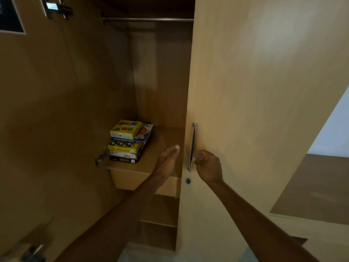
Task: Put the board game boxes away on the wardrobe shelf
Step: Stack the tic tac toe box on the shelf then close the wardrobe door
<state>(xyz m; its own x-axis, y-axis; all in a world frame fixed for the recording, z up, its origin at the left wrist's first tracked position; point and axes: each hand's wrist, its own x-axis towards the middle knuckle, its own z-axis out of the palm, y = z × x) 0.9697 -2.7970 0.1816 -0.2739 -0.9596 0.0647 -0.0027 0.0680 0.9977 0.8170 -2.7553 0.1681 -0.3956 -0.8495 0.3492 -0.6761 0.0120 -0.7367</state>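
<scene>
A stack of several board game boxes (129, 141) sits at the left of the wardrobe shelf (130, 168), a yellow tic-tac-toe box on top and a black chess box at the bottom. My left hand (167, 160) reaches over the shelf to the right of the stack, fingers straight and together, holding nothing. My right hand (207, 166) is curled around the metal door handle (193, 146) of the right wardrobe door (255, 110).
The left wardrobe door (47, 120) stands open, with hinges on its inner side. A hanging rail (149, 19) runs across the top of the wardrobe. Lower shelves (160, 222) lie beneath the main shelf. A keyhole (188, 180) sits below the handle.
</scene>
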